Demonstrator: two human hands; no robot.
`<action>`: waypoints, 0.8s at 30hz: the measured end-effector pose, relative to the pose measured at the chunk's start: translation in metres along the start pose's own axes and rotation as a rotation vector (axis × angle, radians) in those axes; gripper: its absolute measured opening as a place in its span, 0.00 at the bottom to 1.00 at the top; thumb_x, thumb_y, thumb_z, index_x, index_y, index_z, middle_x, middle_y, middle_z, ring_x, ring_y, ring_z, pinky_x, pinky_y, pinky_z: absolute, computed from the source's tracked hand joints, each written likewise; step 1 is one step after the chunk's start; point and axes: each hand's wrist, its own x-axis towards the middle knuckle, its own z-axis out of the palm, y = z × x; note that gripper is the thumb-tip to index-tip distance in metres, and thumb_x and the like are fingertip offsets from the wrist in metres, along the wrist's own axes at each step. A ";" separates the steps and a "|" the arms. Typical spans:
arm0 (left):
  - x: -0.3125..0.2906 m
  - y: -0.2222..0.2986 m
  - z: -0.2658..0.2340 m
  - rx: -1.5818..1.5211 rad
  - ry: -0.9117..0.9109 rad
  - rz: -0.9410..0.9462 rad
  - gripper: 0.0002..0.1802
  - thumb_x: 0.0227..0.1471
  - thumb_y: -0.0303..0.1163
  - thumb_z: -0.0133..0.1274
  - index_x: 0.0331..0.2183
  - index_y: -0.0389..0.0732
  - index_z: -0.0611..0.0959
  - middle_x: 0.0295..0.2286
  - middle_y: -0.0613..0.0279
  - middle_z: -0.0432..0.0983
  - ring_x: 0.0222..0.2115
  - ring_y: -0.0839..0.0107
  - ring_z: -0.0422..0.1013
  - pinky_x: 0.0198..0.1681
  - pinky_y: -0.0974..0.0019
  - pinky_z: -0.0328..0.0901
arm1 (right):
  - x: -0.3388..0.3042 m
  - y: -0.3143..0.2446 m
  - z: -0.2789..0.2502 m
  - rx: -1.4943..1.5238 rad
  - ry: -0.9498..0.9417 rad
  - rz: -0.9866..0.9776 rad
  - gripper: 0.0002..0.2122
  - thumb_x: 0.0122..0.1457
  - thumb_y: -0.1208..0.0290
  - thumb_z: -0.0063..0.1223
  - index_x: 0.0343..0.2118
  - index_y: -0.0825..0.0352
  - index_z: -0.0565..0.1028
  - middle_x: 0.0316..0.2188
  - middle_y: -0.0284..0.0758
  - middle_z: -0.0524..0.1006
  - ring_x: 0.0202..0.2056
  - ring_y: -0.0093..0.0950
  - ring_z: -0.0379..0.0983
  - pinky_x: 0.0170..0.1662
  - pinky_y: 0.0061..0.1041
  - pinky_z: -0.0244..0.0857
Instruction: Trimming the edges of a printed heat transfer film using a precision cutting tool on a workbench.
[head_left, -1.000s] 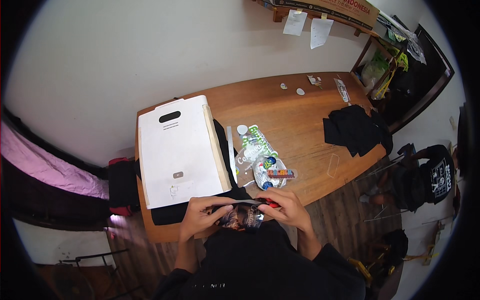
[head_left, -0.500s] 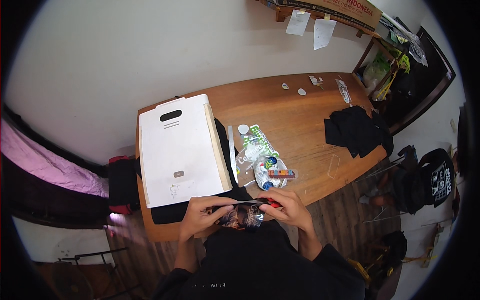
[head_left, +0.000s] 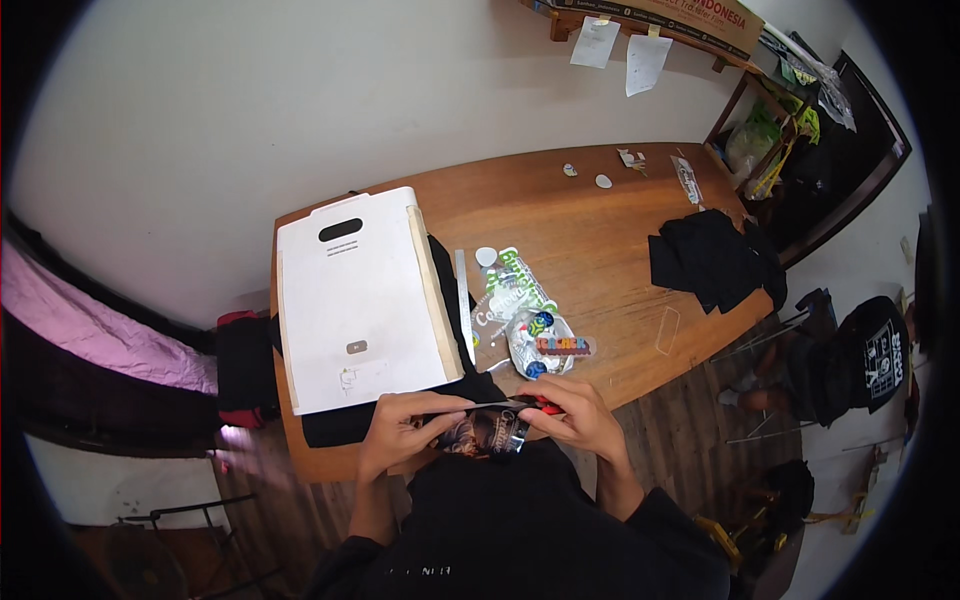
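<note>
Close to my body, beyond the table's near edge, my left hand [head_left: 402,430] pinches a dark, glossy printed film [head_left: 478,434] between thumb and fingers. Brown picture shapes and pale lettering show on it. My right hand [head_left: 580,418] is closed round red-handled scissors [head_left: 543,405]. Their blades point left along the film's upper edge, towards my left thumb; how far apart they are I cannot tell. Just beyond my right hand lies a clear plastic bag [head_left: 527,350] with colourful printed cut-outs, an orange-and-blue lettered one [head_left: 563,346] on top.
A large white panel-like device [head_left: 365,310] with a dark oval slot rests over black cloth on the wooden table [head_left: 590,230]. Next to it lie a ruler [head_left: 464,300] and printed film [head_left: 515,285]. Folded black cloth [head_left: 710,262] is at right. A person [head_left: 865,355] sits beyond.
Both hands stay nearly where they were, still on the film and the scissors. The film has shifted very slightly; the table's things look unmoved.
</note>
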 end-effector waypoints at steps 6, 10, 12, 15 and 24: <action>0.000 0.002 0.001 -0.008 -0.001 -0.024 0.10 0.46 0.23 0.58 0.35 0.35 0.83 0.28 0.58 0.80 0.26 0.74 0.75 0.29 0.75 0.68 | 0.000 0.000 0.000 0.023 0.009 -0.006 0.10 0.52 0.72 0.57 0.35 0.72 0.74 0.24 0.39 0.73 0.24 0.33 0.70 0.27 0.25 0.62; -0.001 0.000 0.003 -0.051 0.013 -0.007 0.10 0.46 0.22 0.57 0.35 0.35 0.83 0.28 0.57 0.80 0.26 0.74 0.75 0.29 0.75 0.68 | -0.001 -0.001 0.002 0.048 0.015 -0.006 0.10 0.52 0.73 0.56 0.35 0.72 0.74 0.24 0.39 0.73 0.24 0.33 0.70 0.28 0.25 0.62; -0.001 0.002 0.003 -0.044 0.010 -0.024 0.10 0.46 0.22 0.57 0.35 0.36 0.83 0.28 0.57 0.80 0.26 0.75 0.75 0.29 0.75 0.68 | -0.002 -0.001 0.002 0.060 0.019 0.003 0.10 0.52 0.73 0.56 0.35 0.72 0.74 0.25 0.39 0.73 0.25 0.33 0.70 0.28 0.25 0.62; -0.001 0.002 0.002 -0.030 0.007 -0.033 0.10 0.46 0.22 0.57 0.35 0.36 0.83 0.27 0.58 0.80 0.26 0.75 0.75 0.29 0.75 0.68 | -0.003 -0.002 0.000 0.073 0.004 0.026 0.10 0.52 0.73 0.56 0.35 0.72 0.73 0.25 0.39 0.73 0.25 0.33 0.71 0.28 0.25 0.63; -0.003 0.004 0.004 -0.007 0.011 -0.007 0.10 0.45 0.21 0.58 0.34 0.35 0.83 0.28 0.57 0.80 0.27 0.73 0.76 0.30 0.74 0.68 | -0.007 -0.005 -0.005 0.041 -0.001 0.039 0.11 0.51 0.73 0.57 0.36 0.72 0.73 0.27 0.40 0.74 0.26 0.33 0.72 0.29 0.25 0.64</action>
